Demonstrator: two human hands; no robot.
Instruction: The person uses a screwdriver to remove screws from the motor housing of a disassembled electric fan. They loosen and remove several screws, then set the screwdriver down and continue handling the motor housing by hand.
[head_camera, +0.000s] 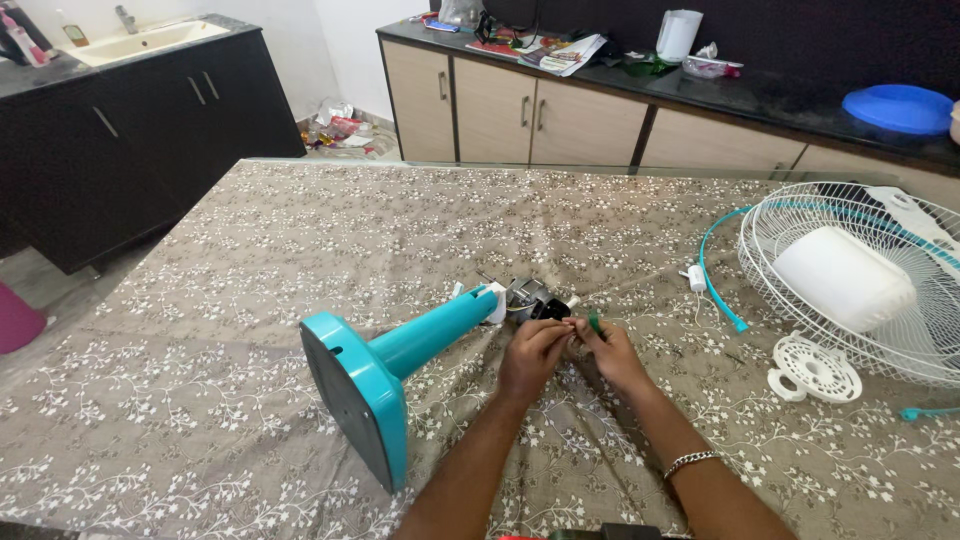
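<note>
Fingers of both hands meet just beyond the top end of the fan stand (400, 355), and I take that stand as my landmark. On the left hand (533, 355) the fingers are curled together, and I cannot tell whether they grip anything. On the right hand (612, 352) the fingers are pinched on a small green tool (594, 322), which pokes up from between them. A metal bracelet (692, 461) sits on the right wrist.

I see the stand lying on its side on the table (250, 270), which is covered by a brown flowered cloth. Its square teal base faces me and its teal pole points away, toward the hands. At the far end of the pole sits the bare motor (533, 298), dark and metallic with short wires, just past the fingertips and touching or nearly touching them.

Well to the right of the stand lies a white wire fan guard (800, 215) with a white motor cover (842, 277) resting in it. A curved teal ring (712, 275) lies beside the guard, on the side facing the stand, and a small round white plastic part (815, 369) lies in front of it. Beyond the table I see counters with cupboards and a sink (140, 40).
</note>
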